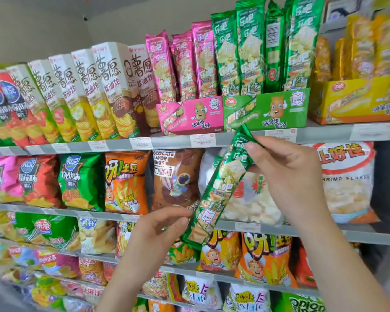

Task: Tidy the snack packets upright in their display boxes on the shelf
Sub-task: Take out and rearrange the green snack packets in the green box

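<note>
The green display box (266, 109) stands just above the fingers. Below it a loose green packet (220, 190) slants; the right hand (286, 174) pinches its top, the left hand (158, 226) its lower edge. Likely next: lift, straighten, slot it upright.

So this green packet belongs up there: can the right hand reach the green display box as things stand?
Probably yes: the right hand, pinching the green packet near its top, sits just below the green display box, nothing between them.
</note>
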Demonstrator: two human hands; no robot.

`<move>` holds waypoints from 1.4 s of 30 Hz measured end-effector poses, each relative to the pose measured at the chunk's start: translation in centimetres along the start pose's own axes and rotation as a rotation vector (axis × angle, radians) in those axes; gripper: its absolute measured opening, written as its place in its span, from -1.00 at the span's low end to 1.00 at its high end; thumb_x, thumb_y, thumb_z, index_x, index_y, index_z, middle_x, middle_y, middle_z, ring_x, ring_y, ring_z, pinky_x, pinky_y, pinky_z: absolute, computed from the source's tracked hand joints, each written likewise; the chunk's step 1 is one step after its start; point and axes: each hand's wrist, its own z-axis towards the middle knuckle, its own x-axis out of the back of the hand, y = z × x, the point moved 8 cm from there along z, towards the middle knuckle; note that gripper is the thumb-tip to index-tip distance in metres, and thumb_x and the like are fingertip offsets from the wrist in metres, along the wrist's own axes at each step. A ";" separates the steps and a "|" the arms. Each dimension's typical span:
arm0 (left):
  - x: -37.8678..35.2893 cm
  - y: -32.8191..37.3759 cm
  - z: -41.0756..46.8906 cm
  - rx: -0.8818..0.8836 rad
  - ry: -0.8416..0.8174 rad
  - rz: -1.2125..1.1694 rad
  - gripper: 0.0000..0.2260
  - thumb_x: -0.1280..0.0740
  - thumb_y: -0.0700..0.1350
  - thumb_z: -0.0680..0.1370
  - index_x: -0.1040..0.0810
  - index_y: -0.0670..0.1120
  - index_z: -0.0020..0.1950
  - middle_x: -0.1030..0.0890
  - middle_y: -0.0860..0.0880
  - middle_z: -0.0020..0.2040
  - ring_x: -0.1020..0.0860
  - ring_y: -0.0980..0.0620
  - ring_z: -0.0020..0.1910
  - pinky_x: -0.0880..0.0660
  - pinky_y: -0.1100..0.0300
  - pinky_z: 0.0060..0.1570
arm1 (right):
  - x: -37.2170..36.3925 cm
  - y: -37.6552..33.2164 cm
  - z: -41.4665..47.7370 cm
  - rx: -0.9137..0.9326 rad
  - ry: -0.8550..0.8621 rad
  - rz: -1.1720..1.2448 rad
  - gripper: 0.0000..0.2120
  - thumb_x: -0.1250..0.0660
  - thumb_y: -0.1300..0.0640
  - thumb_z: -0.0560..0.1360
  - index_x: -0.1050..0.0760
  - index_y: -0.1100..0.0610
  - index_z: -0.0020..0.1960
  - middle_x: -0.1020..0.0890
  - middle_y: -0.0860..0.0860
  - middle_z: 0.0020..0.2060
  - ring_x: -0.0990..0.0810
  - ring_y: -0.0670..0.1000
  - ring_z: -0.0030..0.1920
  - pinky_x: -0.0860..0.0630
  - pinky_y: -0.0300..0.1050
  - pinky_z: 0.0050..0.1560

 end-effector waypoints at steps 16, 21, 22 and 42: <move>-6.1 13.7 5.6 -0.417 -0.175 -0.112 -0.69 -0.42 0.08 0.47 -0.46 0.10 0.16 -0.55 -0.19 -0.26 -0.42 -0.03 -0.38 -0.32 0.13 -0.41 | 1.8 -2.7 3.4 -0.091 -0.183 0.006 -0.59 -0.45 -0.20 0.33 -0.66 0.18 -0.18 -0.69 0.15 -0.32 -0.69 0.08 -0.40 -0.61 -0.03 -0.46; -6.8 14.6 6.7 -0.442 -0.062 -0.019 -0.73 -0.40 0.12 0.46 -0.42 0.12 0.07 -0.52 -0.05 -0.26 -0.38 0.01 -0.37 -0.30 0.17 -0.33 | 7.5 -4.7 8.9 0.207 0.238 -0.553 -0.68 -0.44 -0.15 0.39 -0.41 0.06 -0.18 -0.57 0.01 -0.23 -0.55 0.04 -0.24 -0.49 0.02 -0.17; -6.7 14.7 7.0 -0.444 -0.055 -0.022 -0.74 -0.40 0.10 0.47 -0.42 0.11 0.08 -0.49 -0.01 -0.28 -0.37 0.03 -0.38 -0.28 0.20 -0.34 | 8.0 -5.0 10.2 0.237 0.271 -0.611 -0.64 -0.43 -0.18 0.36 -0.38 0.03 -0.08 -0.52 0.00 -0.13 -0.52 0.04 -0.16 -0.44 -0.06 -0.11; -2.7 30.7 12.3 -1.028 0.451 0.005 -0.49 -0.18 -0.19 0.65 0.01 -0.42 0.41 -0.37 -0.46 0.27 -0.47 -0.43 0.13 -0.42 -0.42 0.03 | 7.6 -1.1 16.3 0.226 0.000 -0.576 -0.03 -0.44 0.14 0.48 0.20 0.02 0.60 -0.13 0.04 0.56 -0.13 0.00 0.52 -0.11 -0.20 0.37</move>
